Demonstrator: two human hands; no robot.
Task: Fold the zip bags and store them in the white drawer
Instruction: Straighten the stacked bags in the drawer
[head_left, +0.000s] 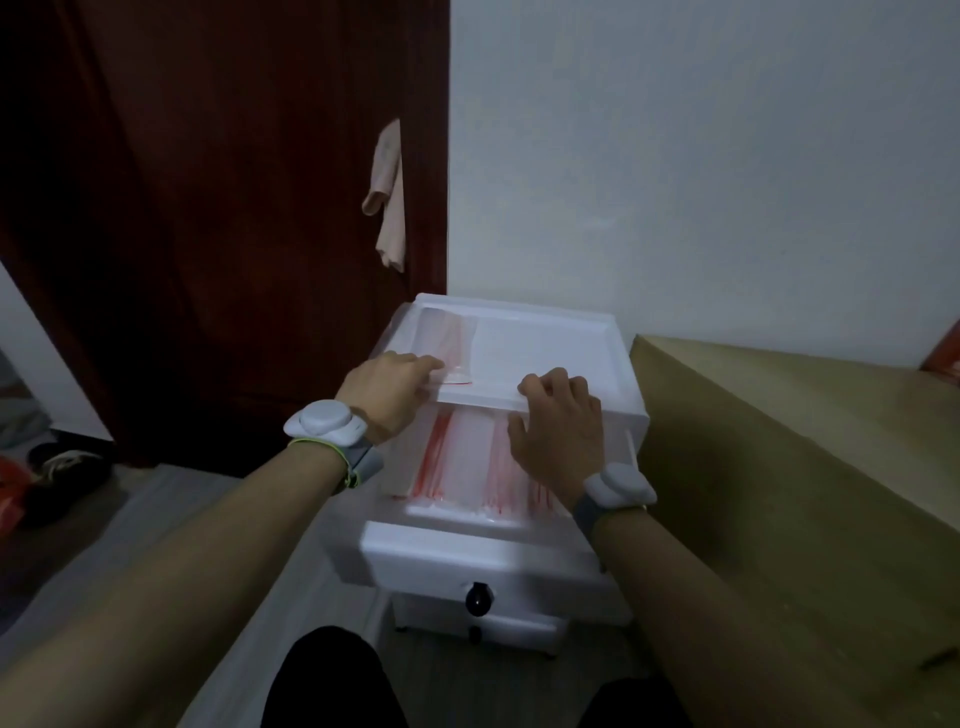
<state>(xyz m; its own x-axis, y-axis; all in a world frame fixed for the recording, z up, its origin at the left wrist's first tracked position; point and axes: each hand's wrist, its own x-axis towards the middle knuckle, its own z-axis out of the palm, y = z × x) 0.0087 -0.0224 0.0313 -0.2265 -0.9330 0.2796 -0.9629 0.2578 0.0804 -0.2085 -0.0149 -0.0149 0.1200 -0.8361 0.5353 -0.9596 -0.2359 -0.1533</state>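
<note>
Our left hand lies on the white top of the little cabinet. Its fingers are flat and together, touching a zip bag on the left. Our right hand bends its fingers over the top's near edge. More zip bags lie in the open white drawer below. Their red marks are too blurry to read. A dark red door stands left, a pale wall behind, and a brown box right.

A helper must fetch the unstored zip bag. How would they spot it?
Find the white drawer unit by the red door. On its top, left side, lies one red-edged zip bag touched by the left hand; the others lie in the open drawer below.
</note>
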